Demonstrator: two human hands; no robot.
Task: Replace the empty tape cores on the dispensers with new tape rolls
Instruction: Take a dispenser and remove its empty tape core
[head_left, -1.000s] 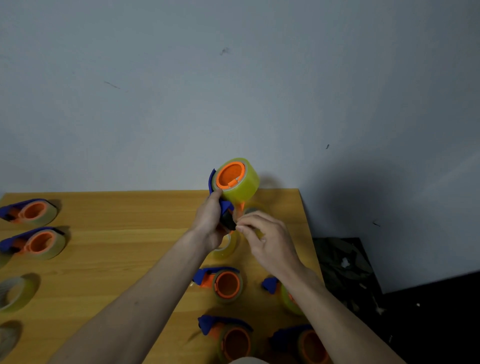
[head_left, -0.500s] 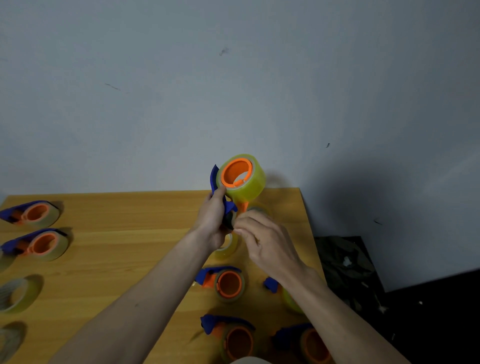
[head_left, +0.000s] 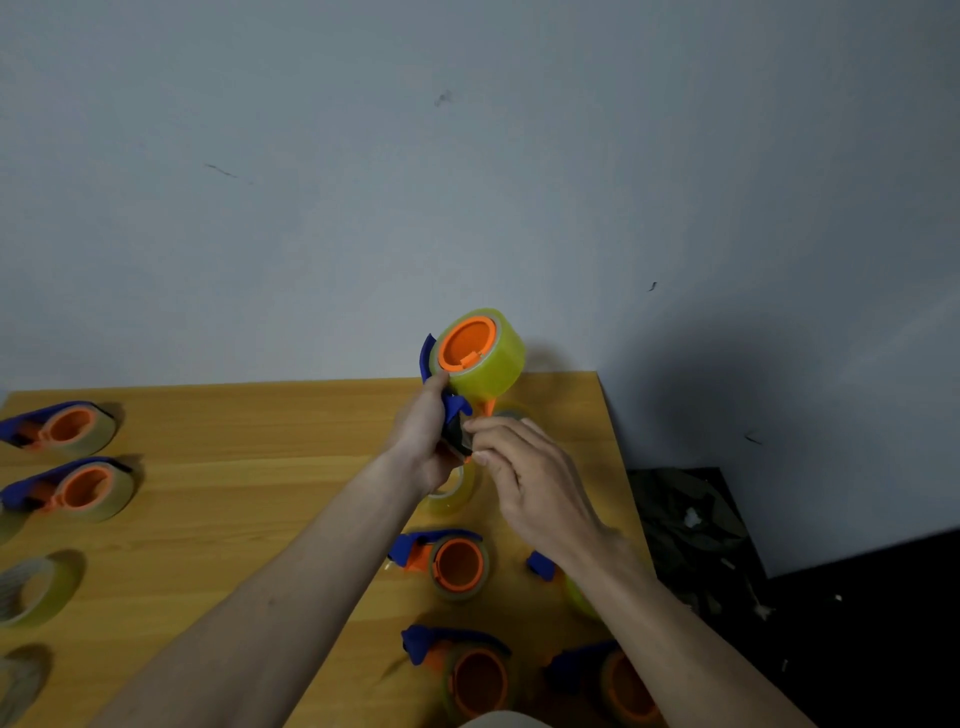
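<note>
Fingers of the left hand (head_left: 423, 441) curl round the blue-and-orange plastic dispenser (head_left: 453, 415); right hand (head_left: 524, 478) fingertips (head_left: 480, 425) pinch, seemingly, its tape end. Its fat yellow-green tape roll (head_left: 485, 353) looks light, rigid, slick; hold the handle.

I'm looking at a dim, flat-lit picture with a cool grey cast. Light seems to come from the upper left: the wall (head_left: 311, 208) darkens toward the right, where a broad soft shadow (head_left: 727, 395) falls beyond the table (head_left: 234, 467) corner. The dispensers on the left (head_left: 67, 457) throw short soft shadows to their right. Wide-angle bending curves the table's edges. Detail is soft throughout, and the floor at lower right is almost black.
</note>
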